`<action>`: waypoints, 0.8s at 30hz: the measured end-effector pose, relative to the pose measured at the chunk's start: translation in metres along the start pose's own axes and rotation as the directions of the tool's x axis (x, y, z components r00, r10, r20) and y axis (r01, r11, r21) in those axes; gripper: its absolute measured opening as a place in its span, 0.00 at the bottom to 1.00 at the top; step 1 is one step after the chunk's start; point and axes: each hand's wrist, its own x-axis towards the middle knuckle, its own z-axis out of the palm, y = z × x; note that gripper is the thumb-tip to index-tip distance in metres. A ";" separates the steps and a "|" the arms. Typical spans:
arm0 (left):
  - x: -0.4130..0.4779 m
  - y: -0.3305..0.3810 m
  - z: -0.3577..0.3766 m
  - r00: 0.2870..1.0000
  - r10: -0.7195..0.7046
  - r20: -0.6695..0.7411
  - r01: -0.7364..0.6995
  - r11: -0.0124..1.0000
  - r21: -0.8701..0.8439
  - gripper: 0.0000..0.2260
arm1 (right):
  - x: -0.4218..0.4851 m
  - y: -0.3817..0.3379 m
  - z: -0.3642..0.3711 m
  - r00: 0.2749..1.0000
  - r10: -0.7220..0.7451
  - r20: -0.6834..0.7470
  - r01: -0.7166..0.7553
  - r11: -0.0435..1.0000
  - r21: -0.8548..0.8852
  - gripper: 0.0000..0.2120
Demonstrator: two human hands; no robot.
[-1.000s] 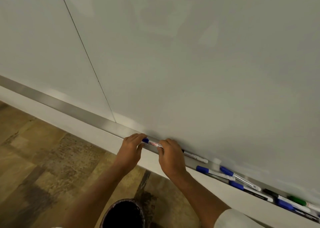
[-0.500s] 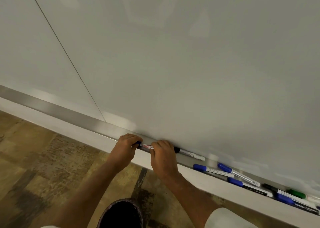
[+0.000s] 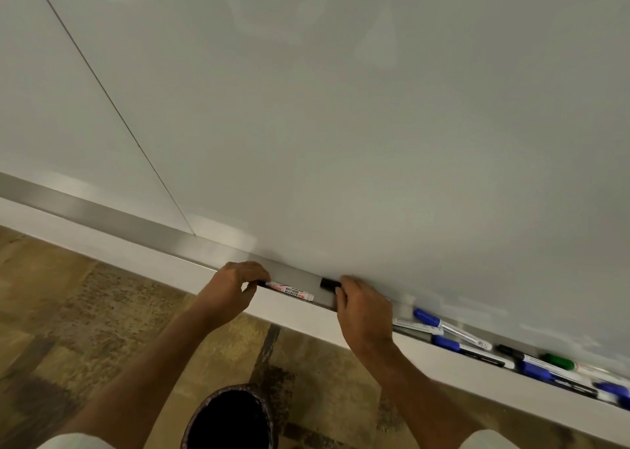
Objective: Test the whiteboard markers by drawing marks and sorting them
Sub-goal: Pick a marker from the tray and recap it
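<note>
The whiteboard (image 3: 341, 107) fills the upper view, with a metal tray (image 3: 119, 215) along its bottom edge. My left hand (image 3: 231, 290) pinches the blue end of a white marker (image 3: 294, 291), which lies along the tray. A little to the right, my right hand (image 3: 363, 312) curls over a black-capped marker (image 3: 330, 283). Only its cap shows; the body is hidden under my fingers. Several more markers lie further right in the tray, among them blue (image 3: 426, 317), black (image 3: 508, 350) and green (image 3: 559, 360). No marks show on the board.
A dark round bin (image 3: 231, 418) stands on the brown patterned floor (image 3: 85, 312) below my arms. A thin vertical seam (image 3: 112, 100) splits the board on the left. The tray stretch left of my hands holds nothing.
My right hand has let go of the blue-ended marker and shifted right onto the black-capped one. My left hand keeps hold of the blue-ended marker's end.
</note>
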 end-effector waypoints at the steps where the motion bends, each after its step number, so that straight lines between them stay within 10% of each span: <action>1: -0.002 0.000 0.000 1.000 0.014 -0.003 -0.014 1.000 -0.007 0.13 | -0.001 0.004 -0.001 0.999 0.002 0.040 -0.001 1.000 -0.030 0.04; 10: -0.011 0.003 0.005 0.997 -0.027 -0.067 0.029 0.999 0.025 0.15 | 0.001 0.013 -0.003 0.981 -0.051 0.188 0.080 0.986 -0.147 0.03; 17: -0.011 0.020 0.004 0.989 -0.133 -0.066 0.133 0.991 0.008 0.18 | 0.007 0.006 -0.024 0.971 -0.217 -0.104 0.220 0.975 0.025 0.04; 24: 0.014 0.147 -0.018 0.957 -0.275 -0.089 0.131 0.689 -0.712 0.13 | 0.007 -0.033 -0.094 0.984 -0.033 -0.173 0.112 0.875 0.470 0.10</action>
